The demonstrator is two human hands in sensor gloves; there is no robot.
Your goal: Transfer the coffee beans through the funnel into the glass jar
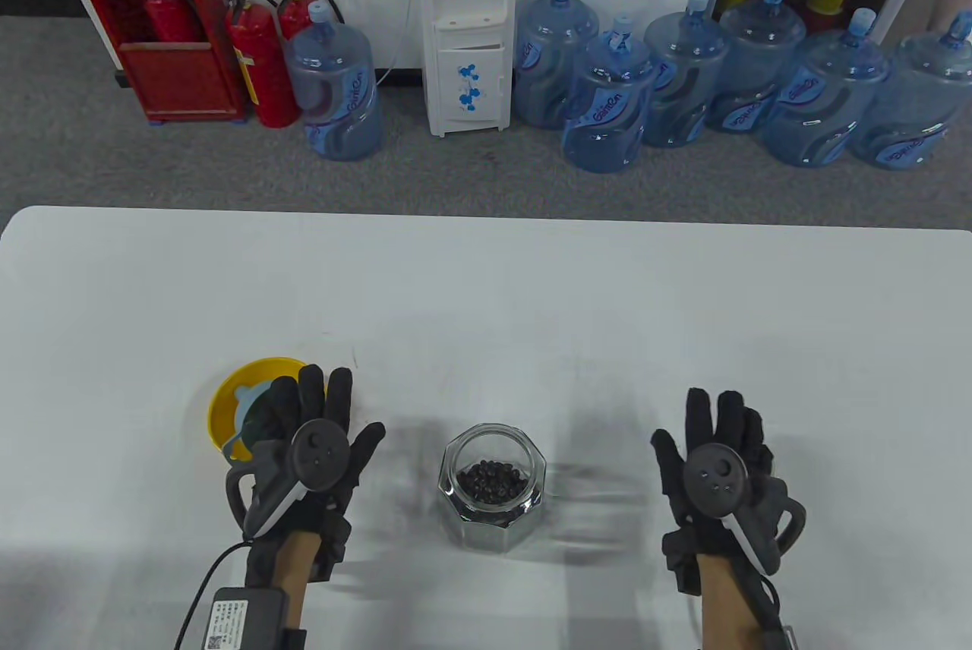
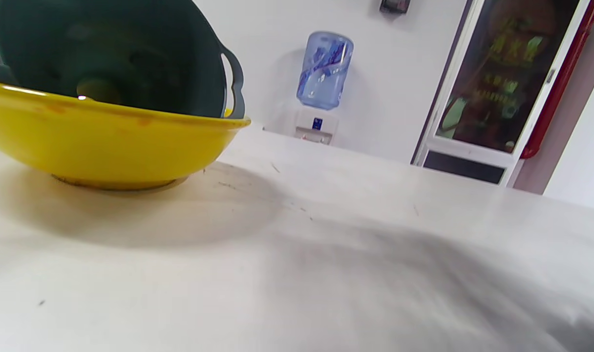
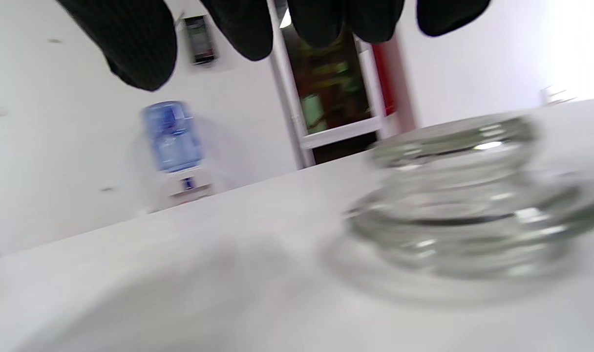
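Observation:
A faceted glass jar (image 1: 492, 487) stands open at the table's front middle with dark coffee beans (image 1: 493, 481) in its bottom. A yellow bowl (image 1: 228, 395) holds a teal funnel (image 1: 254, 407) to the jar's left; both show in the left wrist view, the bowl (image 2: 106, 132) and the funnel (image 2: 131, 54). My left hand (image 1: 326, 414) lies with fingers spread over the bowl's right side, holding nothing. My right hand (image 1: 714, 430) is spread open right of the jar. In the right wrist view its fingers (image 3: 140, 44) hang above a glass lid (image 3: 473, 205) lying on the table, not touching it.
The white table (image 1: 486, 301) stretches bare behind the jar. A black cable and box (image 1: 243, 616) trail from my left wrist at the front edge. Water bottles, a dispenser and fire extinguishers stand on the floor beyond the table.

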